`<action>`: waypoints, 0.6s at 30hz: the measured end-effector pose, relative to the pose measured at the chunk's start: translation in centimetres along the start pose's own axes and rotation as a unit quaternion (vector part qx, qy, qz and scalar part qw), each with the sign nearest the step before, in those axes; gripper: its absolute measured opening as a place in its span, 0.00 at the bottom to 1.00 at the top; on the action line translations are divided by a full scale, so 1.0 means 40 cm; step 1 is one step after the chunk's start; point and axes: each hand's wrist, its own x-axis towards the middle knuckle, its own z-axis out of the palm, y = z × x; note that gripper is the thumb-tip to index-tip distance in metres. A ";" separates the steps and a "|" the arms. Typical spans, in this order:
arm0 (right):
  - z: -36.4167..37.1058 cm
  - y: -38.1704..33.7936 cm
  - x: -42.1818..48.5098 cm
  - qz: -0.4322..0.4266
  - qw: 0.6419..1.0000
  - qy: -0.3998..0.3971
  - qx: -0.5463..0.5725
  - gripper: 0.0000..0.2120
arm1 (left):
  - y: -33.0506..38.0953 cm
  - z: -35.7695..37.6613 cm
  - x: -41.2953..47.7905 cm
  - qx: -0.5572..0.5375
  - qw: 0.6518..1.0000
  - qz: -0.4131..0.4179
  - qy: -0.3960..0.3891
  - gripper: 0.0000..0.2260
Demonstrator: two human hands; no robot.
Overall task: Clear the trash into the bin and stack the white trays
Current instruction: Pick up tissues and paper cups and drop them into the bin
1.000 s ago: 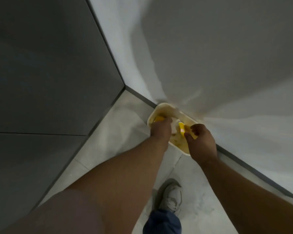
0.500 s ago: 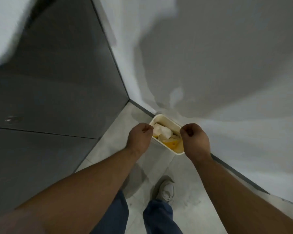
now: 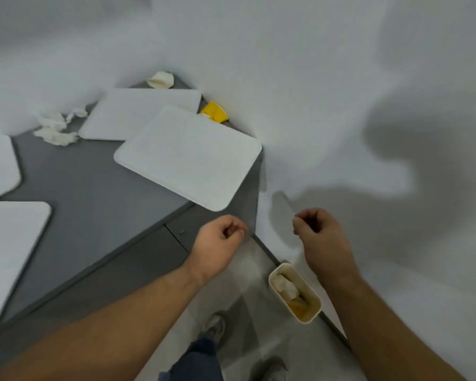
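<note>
A small cream bin (image 3: 311, 298) stands on the floor by the wall, with white tissue and yellow scraps inside. My left hand (image 3: 217, 240) and my right hand (image 3: 318, 235) hover above it, both loosely curled and holding nothing. On the grey table (image 3: 94, 193) lie several white trays: one (image 3: 187, 156) hangs over the near corner, another (image 3: 138, 112) lies behind it, and two (image 3: 8, 248) are cut off at the left edge. Crumpled white tissue (image 3: 57, 127), a crushed white cup (image 3: 161, 79) and a yellow scrap (image 3: 213, 112) lie near the far edge.
A white wall (image 3: 341, 92) runs along the right side and behind the table. My shoes (image 3: 216, 325) stand on the pale tiled floor between the table's dark front panel and the bin.
My hands were down at the bin with trash in them; they let go and rose. My view swung up from the floor corner to the table top.
</note>
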 end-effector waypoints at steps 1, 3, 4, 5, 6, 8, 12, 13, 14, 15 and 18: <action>0.014 -0.055 -0.007 -0.021 1.000 -0.016 0.007 0.02 | 0.027 -0.047 -0.014 -0.010 1.000 0.001 0.023 0.07; 0.047 -0.148 -0.015 -0.054 0.997 -0.045 0.015 0.03 | 0.063 -0.135 -0.029 -0.028 0.997 0.001 0.075 0.06; 0.068 -0.191 -0.015 -0.065 0.996 -0.060 0.018 0.03 | 0.075 -0.181 -0.031 -0.036 0.994 -0.001 0.101 0.06; 0.092 -0.232 -0.015 -0.074 0.994 -0.075 0.017 0.03 | 0.083 -0.227 -0.031 -0.046 0.991 -0.003 0.124 0.07; 0.117 -0.267 -0.014 -0.083 0.992 -0.092 0.013 0.03 | 0.088 -0.270 -0.030 -0.057 0.988 -0.003 0.144 0.07; 0.176 -0.332 -0.009 -0.101 0.988 -0.118 0.010 0.02 | 0.085 -0.354 -0.027 -0.085 0.980 -0.001 0.178 0.07; 0.318 -0.435 0.006 -0.131 0.981 -0.141 0.002 0.03 | 0.038 -0.511 0.004 -0.121 0.961 0.003 0.248 0.07; 0.358 -0.456 0.012 -0.136 0.980 -0.148 -0.003 0.03 | 0.020 -0.549 0.017 -0.134 0.955 -0.001 0.265 0.07; 0.398 -0.475 0.020 -0.142 0.978 -0.153 -0.013 0.03 | 0.000 -0.587 0.032 -0.147 0.949 -0.006 0.278 0.07; 0.440 -0.494 0.031 -0.150 0.976 -0.158 -0.026 0.04 | -0.021 -0.626 0.049 -0.156 0.945 -0.010 0.289 0.08; 0.580 -0.550 0.067 -0.162 0.970 -0.173 -0.049 0.04 | -0.091 -0.749 0.114 -0.153 0.937 -0.027 0.313 0.11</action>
